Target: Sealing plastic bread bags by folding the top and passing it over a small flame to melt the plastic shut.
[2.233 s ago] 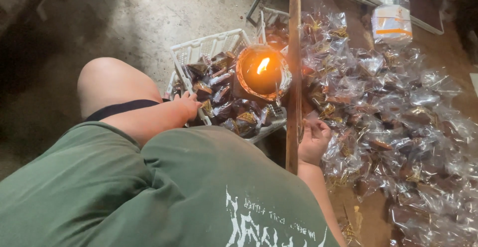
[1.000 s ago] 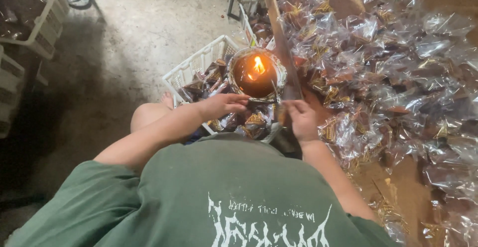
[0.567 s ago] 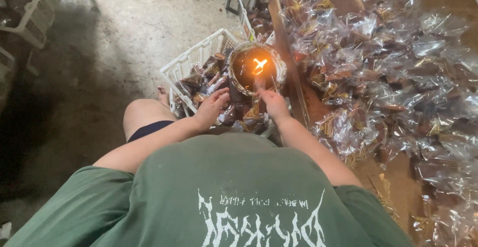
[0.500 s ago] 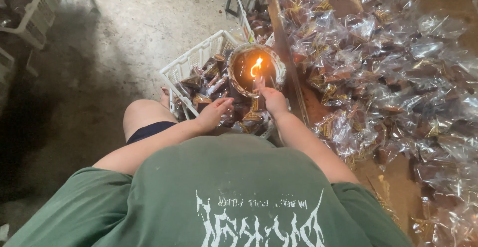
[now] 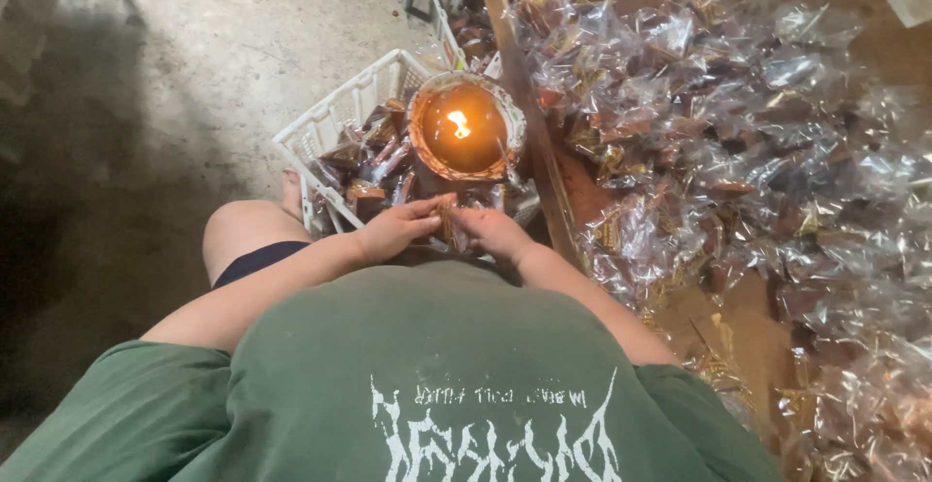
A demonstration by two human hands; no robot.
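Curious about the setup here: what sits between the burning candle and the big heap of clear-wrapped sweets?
In the head view, a long wooden edge runs between the candle and the heap of wrapped sweets. The candle bowl rests right against it.

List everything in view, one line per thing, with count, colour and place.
Candle: one, orange, lit, in a round holder above the basket.
Basket: one, white plastic, on the floor beside the knee, filled with wrapped sweets.
Held packet: one, clear wrap with brown and gold, pinched between both hands below the candle.
Loose packets: many, clear with brown contents, heaped across the wooden table on the right.
Wooden plank: one, brown, along the table edge.
Floor: grey concrete, left.
Shirt: green, foreground.
Left hand: on the packet.
Right hand: on the packet.
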